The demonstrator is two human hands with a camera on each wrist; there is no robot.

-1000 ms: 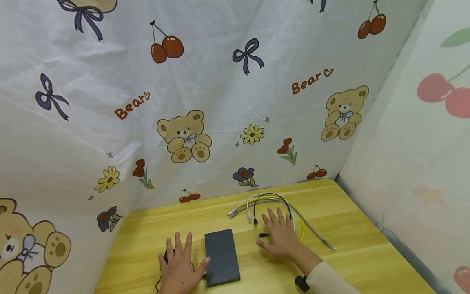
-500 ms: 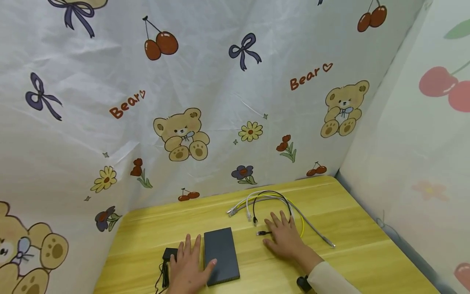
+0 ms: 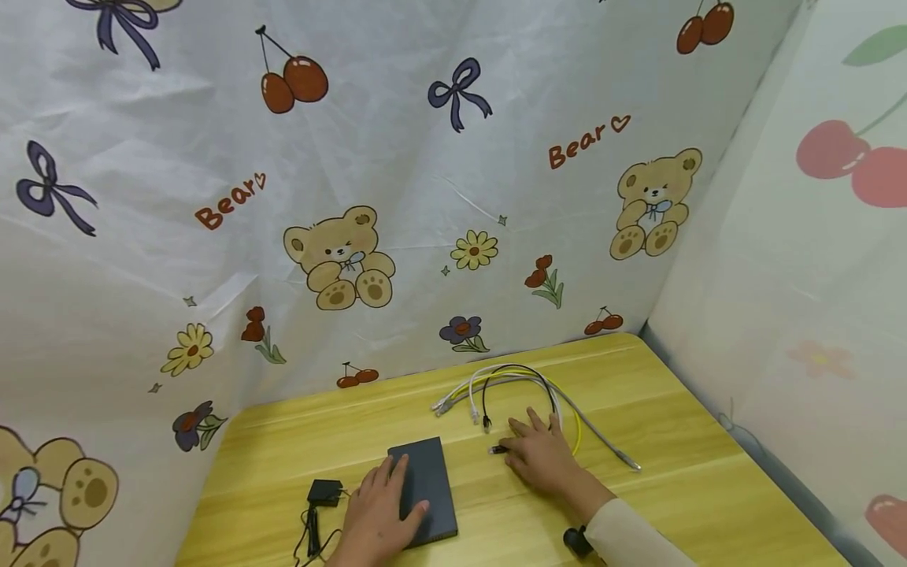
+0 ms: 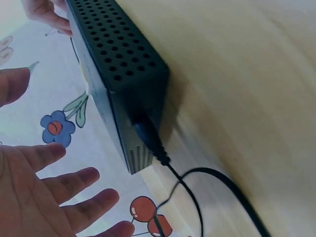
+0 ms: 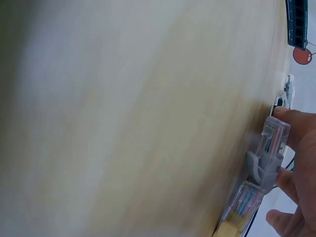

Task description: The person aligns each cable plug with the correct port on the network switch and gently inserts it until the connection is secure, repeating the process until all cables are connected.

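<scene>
A dark grey network switch (image 3: 428, 484) lies flat on the wooden table, a row of ports (image 5: 297, 22) showing in the right wrist view. Into its side goes a black power plug (image 4: 149, 138). My left hand (image 3: 379, 508) is over the switch's left part, fingers extended; in the left wrist view they stand apart from the casing. My right hand (image 3: 546, 457) reaches down at the black network cable, a fingertip at its plug (image 3: 497, 450). Beside that fingertip, the right wrist view shows clear plugs of a grey cable (image 5: 269, 150) and a yellow cable (image 5: 239, 212).
White, yellow, grey and black network cables (image 3: 510, 376) lie in a loose arc behind my right hand. A black power adapter (image 3: 325, 492) with its cord is left of the switch. Patterned cloth (image 3: 397, 157) hangs behind the table. A black object (image 3: 577, 541) is at my right wrist.
My left hand has shifted right from beside the adapter to over the switch, uncovering the adapter. My right hand's fingers have lowered and bent toward the black cable's plug. The head view has shifted slightly.
</scene>
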